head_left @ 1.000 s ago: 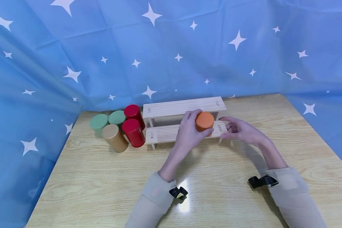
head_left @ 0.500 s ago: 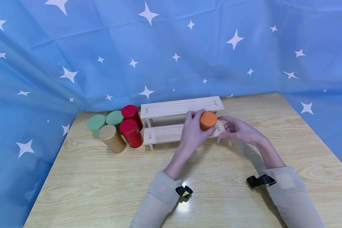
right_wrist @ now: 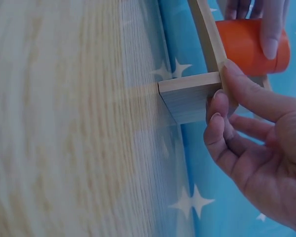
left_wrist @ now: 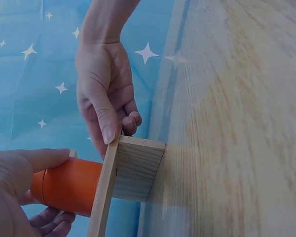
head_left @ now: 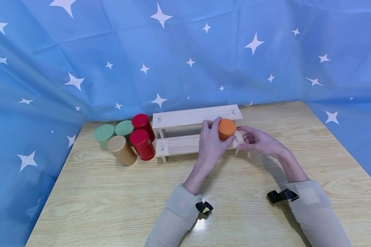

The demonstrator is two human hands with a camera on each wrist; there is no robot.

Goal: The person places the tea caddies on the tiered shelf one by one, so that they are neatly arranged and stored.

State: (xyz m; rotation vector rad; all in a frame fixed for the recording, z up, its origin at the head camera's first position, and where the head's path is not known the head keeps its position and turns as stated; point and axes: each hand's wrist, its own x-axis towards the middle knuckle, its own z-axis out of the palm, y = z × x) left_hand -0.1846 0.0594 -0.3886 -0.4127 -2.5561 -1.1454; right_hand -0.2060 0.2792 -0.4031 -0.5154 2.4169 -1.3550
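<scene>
My left hand (head_left: 210, 144) grips an orange lidded canister (head_left: 227, 128) upright at the right part of the lower board of a two-tier wooden shelf (head_left: 182, 144). In the left wrist view the base of the canister (left_wrist: 74, 186) meets the board's surface, with thumb and fingers on opposite sides of it. My right hand (head_left: 261, 142) holds the right end of that lower board. The right wrist view shows its thumb on the board's front edge (right_wrist: 218, 54), the other fingers curled by the end and leg.
Left of the shelf stand two red canisters (head_left: 143, 144), two green canisters (head_left: 104, 133) and a tan canister (head_left: 122, 151), close together. The upper board (head_left: 194, 117) rises behind the lower one. A blue star-patterned cloth (head_left: 185, 51) hangs behind the wooden table (head_left: 111, 202).
My left hand has moved the orange canister a short way right along the lower board, toward its right end. My right hand keeps its hold on the shelf. The head view has shifted slightly.
</scene>
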